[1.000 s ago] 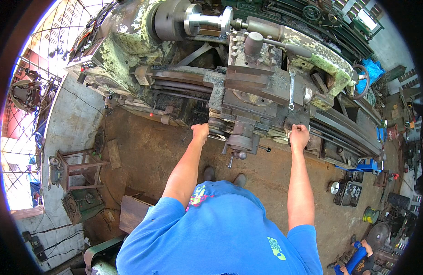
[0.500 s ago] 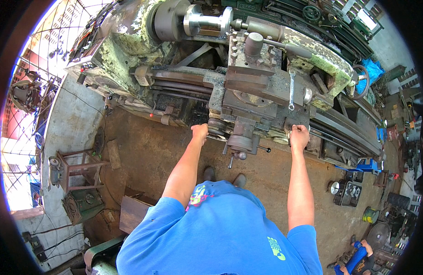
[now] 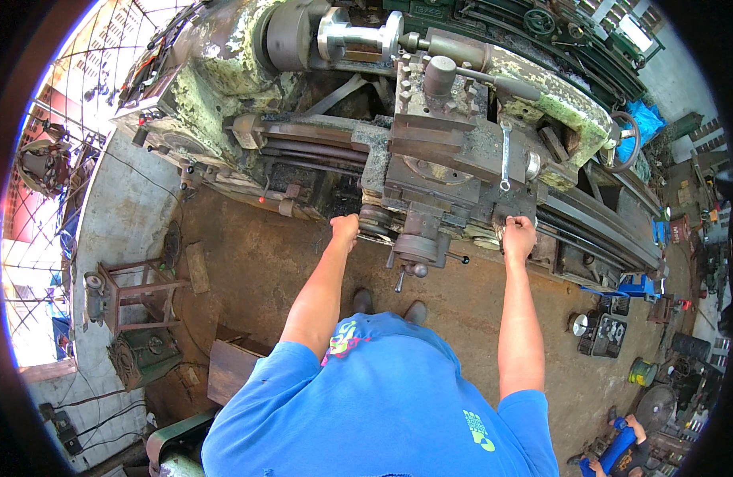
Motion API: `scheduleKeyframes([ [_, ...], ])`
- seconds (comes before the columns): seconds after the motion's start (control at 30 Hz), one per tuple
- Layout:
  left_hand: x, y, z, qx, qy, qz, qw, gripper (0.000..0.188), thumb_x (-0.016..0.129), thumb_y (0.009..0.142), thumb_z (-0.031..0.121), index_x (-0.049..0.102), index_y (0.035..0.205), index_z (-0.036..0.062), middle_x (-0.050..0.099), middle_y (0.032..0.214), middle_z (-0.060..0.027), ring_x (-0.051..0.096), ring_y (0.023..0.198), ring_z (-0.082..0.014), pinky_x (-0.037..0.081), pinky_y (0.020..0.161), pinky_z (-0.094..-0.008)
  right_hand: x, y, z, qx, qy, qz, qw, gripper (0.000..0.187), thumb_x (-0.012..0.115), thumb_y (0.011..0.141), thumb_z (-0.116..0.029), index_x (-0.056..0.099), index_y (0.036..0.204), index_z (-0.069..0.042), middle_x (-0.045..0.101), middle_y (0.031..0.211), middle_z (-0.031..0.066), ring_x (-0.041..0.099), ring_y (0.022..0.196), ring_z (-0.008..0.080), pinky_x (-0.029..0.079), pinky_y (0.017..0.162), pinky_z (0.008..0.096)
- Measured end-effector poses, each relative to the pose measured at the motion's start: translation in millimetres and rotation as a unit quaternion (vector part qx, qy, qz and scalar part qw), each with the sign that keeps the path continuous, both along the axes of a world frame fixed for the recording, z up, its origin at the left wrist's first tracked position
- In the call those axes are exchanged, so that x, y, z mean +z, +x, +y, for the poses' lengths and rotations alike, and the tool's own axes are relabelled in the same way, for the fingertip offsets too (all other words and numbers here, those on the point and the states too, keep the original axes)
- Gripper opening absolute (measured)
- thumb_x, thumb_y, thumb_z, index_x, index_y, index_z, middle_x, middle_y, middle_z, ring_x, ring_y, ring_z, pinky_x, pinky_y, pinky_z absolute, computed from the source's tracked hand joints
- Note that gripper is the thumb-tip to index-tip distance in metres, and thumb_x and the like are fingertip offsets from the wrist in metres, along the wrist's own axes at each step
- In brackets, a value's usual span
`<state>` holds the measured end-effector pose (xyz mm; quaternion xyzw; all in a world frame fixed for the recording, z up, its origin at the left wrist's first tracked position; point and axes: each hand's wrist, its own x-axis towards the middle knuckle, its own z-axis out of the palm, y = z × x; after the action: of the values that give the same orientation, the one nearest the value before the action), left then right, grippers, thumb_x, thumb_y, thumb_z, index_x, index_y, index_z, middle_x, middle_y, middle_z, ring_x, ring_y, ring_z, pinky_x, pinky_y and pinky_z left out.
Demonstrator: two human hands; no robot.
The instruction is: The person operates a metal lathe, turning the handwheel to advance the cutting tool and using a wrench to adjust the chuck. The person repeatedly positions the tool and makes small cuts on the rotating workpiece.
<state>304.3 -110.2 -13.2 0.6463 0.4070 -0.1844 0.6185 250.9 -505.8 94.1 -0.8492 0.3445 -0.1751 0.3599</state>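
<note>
A lathe with worn green paint stretches across in front of me. My left hand is closed at the rim of the dark carriage handwheel. My right hand is closed at the right end of the carriage front; its fingers hide what they grip. Between my hands juts the cross-slide handle. Above it sits the tool post with its clamping lever. A bright spool-shaped metal workpiece spans from the chuck to the tailstock centre. A combination wrench lies on the carriage, right of the tool post.
Another green machine stands behind the lathe. A small wooden stand and a green metal box are on the floor to my left. A black tray lies to the right. Another person is low at the far lower right.
</note>
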Motion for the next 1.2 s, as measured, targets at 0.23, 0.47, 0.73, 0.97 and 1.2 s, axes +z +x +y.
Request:
scheduleKeyframes([
  [0.23, 0.7, 0.9, 5.5, -0.026, -0.017, 0.005, 1.000, 0.048, 0.054, 0.081, 0.021, 0.029, 0.117, 0.0003, 0.049, 0.066, -0.0074, 0.043, 0.050, -0.0146, 0.031, 0.042, -0.0322, -0.4, 0.7, -0.4, -0.003, -0.009, 0.008, 1.000, 0.020, 0.069, 0.080, -0.023, 0.068, 0.079, -0.003, 0.068, 0.069, 0.0118, 0.068, 0.066, 0.0264, 0.051, 0.066, 0.0369],
  [0.47, 4.7, 0.5, 5.4, -0.021, -0.026, 0.011, 0.999, 0.038, 0.054, 0.081, 0.020, 0.037, 0.109, 0.0001, 0.048, 0.065, -0.0074, 0.041, 0.048, -0.0147, 0.030, 0.041, -0.0322, -3.0, 0.8, -1.5, 0.005, -0.026, -0.004, 1.000, 0.020, 0.070, 0.080, -0.022, 0.068, 0.079, -0.003, 0.068, 0.070, 0.0135, 0.067, 0.068, 0.0284, 0.051, 0.067, 0.0373],
  [0.73, 10.6, -1.3, 3.7, -0.010, -0.021, -0.004, 1.000, 0.019, 0.056, 0.083, 0.021, 0.049, 0.075, 0.0056, 0.045, 0.059, -0.0042, 0.038, 0.044, -0.0134, 0.028, 0.039, -0.0302, -3.5, 1.3, -2.2, 0.003, -0.016, 0.004, 1.000, 0.020, 0.070, 0.080, -0.023, 0.068, 0.080, -0.003, 0.068, 0.071, 0.0137, 0.068, 0.068, 0.0286, 0.051, 0.067, 0.0375],
  [0.97, 12.1, -1.8, 4.9, -0.001, -0.017, -0.004, 1.000, 0.020, 0.054, 0.080, 0.018, 0.049, 0.069, 0.0029, 0.046, 0.057, -0.0065, 0.040, 0.044, -0.0151, 0.029, 0.039, -0.0318, -6.0, 1.6, -3.7, 0.004, -0.008, 0.006, 1.000, 0.019, 0.069, 0.081, -0.023, 0.068, 0.080, -0.004, 0.068, 0.070, 0.0125, 0.068, 0.068, 0.0278, 0.051, 0.067, 0.0375],
  [1.2, 7.7, -0.2, 7.3, -0.015, -0.037, 0.003, 0.999, 0.020, 0.057, 0.086, 0.023, 0.048, 0.075, 0.0087, 0.043, 0.059, -0.0019, 0.036, 0.044, -0.0120, 0.027, 0.039, -0.0287, -1.0, 0.6, -0.5, -0.001, -0.020, 0.006, 1.000, 0.020, 0.069, 0.081, -0.023, 0.068, 0.080, -0.003, 0.068, 0.069, 0.0126, 0.067, 0.067, 0.0273, 0.051, 0.066, 0.0372],
])
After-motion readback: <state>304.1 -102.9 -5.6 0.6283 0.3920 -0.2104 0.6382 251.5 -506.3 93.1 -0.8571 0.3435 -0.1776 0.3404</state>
